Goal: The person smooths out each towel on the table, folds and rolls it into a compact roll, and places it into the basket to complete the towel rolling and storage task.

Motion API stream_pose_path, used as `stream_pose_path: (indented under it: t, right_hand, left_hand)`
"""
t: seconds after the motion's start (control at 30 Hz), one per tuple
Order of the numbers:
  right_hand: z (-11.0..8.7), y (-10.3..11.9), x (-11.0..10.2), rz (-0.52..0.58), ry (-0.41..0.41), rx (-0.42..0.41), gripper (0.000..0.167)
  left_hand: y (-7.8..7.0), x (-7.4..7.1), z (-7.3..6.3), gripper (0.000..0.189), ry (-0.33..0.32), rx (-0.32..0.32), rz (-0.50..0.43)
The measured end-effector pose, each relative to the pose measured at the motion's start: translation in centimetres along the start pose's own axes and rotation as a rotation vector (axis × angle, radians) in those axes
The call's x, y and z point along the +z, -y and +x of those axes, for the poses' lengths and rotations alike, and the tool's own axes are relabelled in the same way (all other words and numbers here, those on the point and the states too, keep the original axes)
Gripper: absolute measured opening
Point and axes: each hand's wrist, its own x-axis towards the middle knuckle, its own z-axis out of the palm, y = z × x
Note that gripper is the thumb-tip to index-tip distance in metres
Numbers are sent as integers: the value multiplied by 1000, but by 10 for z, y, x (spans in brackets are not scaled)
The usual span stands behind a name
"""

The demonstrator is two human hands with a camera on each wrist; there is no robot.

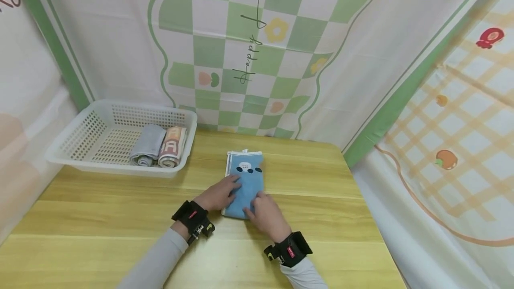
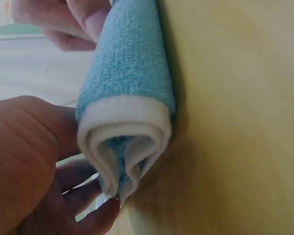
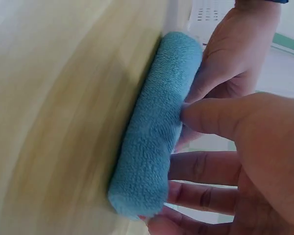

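Observation:
A blue towel with white edging and a small printed face lies as a long strip on the table. Its near end is turned over into a thick fold, whose white-edged layers show in the left wrist view. On the left side my left hand holds this fold, fingers over the top of the towel. My right hand grips the near right part; in the right wrist view its thumb presses the blue fold and its fingers lie across the towel.
A white plastic basket stands at the back left. Inside it lie a rolled grey towel and a rolled towel with orange and red print. A checked cloth hangs behind the wooden table.

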Motion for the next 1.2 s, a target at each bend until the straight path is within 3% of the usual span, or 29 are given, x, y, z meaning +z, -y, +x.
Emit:
stream_pose_path:
  t: [0.17, 0.27, 0.4, 0.57, 0.7, 0.8, 0.93, 1.03, 1.2]
  right_hand:
    - [2, -2, -11, 58, 10, 8, 16]
    - [0, 0, -15, 78, 14, -25, 10]
    - [-4, 6, -11, 126, 54, -96, 11]
    - [-6, 15, -7, 68, 30, -133, 13]
    - [-3, 22, -4, -49, -30, -153, 20]
    - [0, 26, -2, -130, -57, -168, 25]
    - [5, 26, 0, -177, -55, -182, 19]
    - [11, 19, 1, -134, -15, -180, 15]
    - [21, 6, 2, 60, 90, -126, 10]
  left_hand:
    - [3, -3, 3, 40, -9, 16, -21]
    - [2, -3, 4, 38, -30, 18, 14]
    - [-1, -1, -1, 34, -117, -8, 56]
    - [-11, -3, -12, 18, -224, -1, 39]
    - [-22, -6, -25, 3, -183, 30, -3]
    - [-29, -6, -33, 7, -144, 45, 10]
    - [-36, -2, -38, 7, -140, 70, 50]
    - [-37, 3, -40, 12, -148, 75, 47]
    - [-35, 11, -41, 17, -201, 54, 61]
